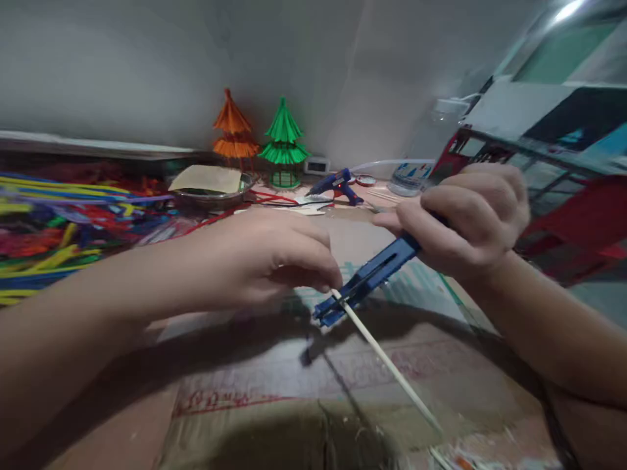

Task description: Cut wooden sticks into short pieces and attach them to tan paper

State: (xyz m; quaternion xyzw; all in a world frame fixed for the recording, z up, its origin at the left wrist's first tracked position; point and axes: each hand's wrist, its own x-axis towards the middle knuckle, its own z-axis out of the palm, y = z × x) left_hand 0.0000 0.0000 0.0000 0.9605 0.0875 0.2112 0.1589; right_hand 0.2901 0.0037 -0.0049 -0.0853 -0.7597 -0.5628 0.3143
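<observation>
My left hand (294, 258) is closed, pinching the upper end of a thin pale wooden stick (392, 367) between its fingertips. The stick slants down to the right, over a cardboard sheet. In the fist of my right hand (465, 219) is a blue pliers-like cutter (379, 267), pointing down to the left. Its jaws lie across the stick just below my left fingertips. Whether the jaws have bitten into the stick, I cannot tell.
Craft strips in many colours (59, 235) fill the left side. Behind stand an orange pagoda model (234, 127), a green one (284, 140), a blue glue gun (337, 185) with a red light, a bowl (206, 196) and a clear jug (416, 163). A red chair (578, 228) is at right.
</observation>
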